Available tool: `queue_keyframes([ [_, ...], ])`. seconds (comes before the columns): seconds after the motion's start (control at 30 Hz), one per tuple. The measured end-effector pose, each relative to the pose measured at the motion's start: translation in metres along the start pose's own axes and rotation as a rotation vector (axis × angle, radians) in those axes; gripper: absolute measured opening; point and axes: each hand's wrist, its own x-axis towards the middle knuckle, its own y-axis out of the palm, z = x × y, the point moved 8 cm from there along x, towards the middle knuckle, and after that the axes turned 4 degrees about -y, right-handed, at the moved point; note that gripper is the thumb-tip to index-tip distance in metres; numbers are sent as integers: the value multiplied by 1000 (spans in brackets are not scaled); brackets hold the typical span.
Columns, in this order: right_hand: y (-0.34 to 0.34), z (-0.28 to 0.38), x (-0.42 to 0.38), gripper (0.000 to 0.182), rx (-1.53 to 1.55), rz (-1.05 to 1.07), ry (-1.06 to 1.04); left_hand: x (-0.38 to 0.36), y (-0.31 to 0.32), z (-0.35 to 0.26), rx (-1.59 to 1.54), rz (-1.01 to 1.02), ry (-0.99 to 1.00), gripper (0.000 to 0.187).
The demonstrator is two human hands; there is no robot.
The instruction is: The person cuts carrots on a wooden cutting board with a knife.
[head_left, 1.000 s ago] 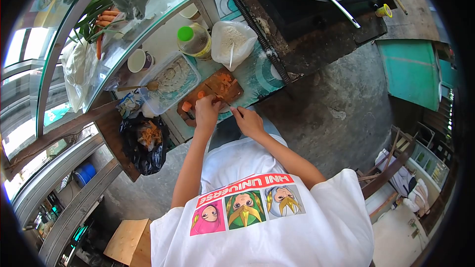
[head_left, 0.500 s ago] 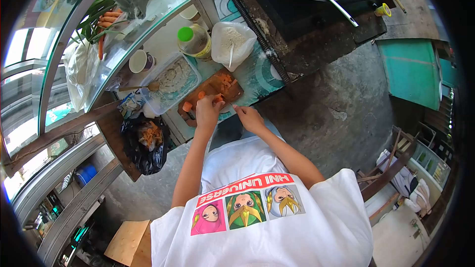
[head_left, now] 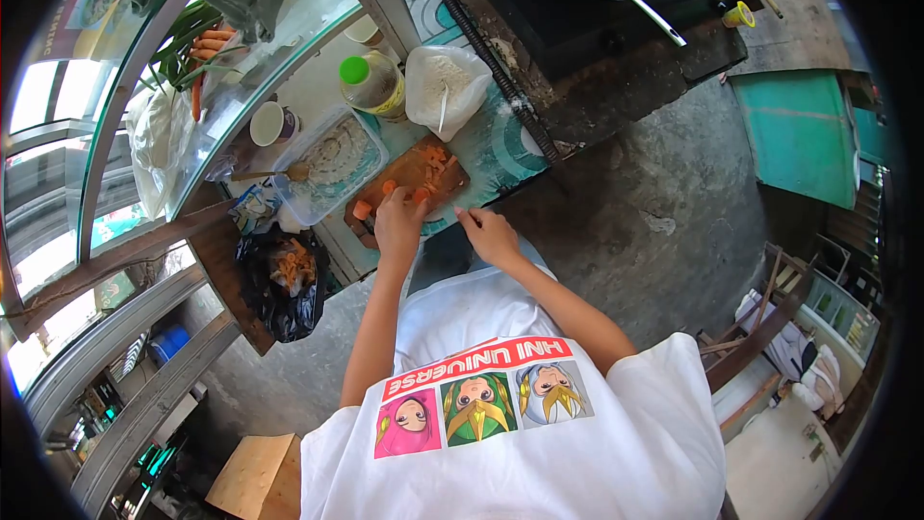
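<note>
My left hand [head_left: 399, 221] is on the near side of a wooden board [head_left: 402, 169], its fingers closed around a piece of carrot [head_left: 421, 195]. Larger carrot chunks [head_left: 362, 209] lie at the board's left end, and small cut pieces [head_left: 439, 160] are heaped at its upper right. Just right of the board, my right hand [head_left: 487, 233] is closed in a grip. What it holds is too thin to make out clearly; a knife handle was visible there earlier.
Beyond the board stand a plastic tub [head_left: 337, 156], a green-capped bottle [head_left: 373, 85] and a bag of white powder [head_left: 446, 87]. A black bag with peelings [head_left: 292, 270] hangs at left. A stove [head_left: 616, 10] is at upper right.
My right hand has shifted slightly, and the blade seen between the hands before is hardly visible now. The whole view has moved a little.
</note>
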Motion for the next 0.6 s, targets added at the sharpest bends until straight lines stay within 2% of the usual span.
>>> queue_keyframes([
  [0.13,2,9,-12,50,-65,-50,-80,0,0,0,-14,-20,21,26],
  [0.6,4,22,-12,45,-189,-39,-145,3,0,0,-15,-32,32,17],
])
